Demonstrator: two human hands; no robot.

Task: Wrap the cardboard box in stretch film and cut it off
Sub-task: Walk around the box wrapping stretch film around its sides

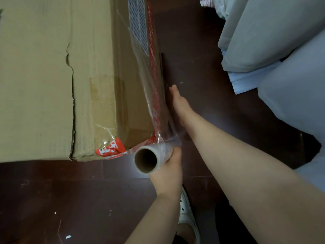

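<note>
A: Dark reddish-brown wooden floor [52,199], and a large tan cardboard box [52,76] stands on it. Where's the film?

B: The clear stretch-film roll on its brown cardboard tube [147,160] sits at the box's near corner, the left hand [168,171] closed around it. The right hand [179,104] lies flat, fingers extended, pressing film against the box's side.

A: Advice?

B: I'd keep the film taut and hold it pinned while the roll rounds the corner.

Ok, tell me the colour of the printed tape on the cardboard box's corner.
Red with white print, on the printed tape; it shows best in the head view.
</note>
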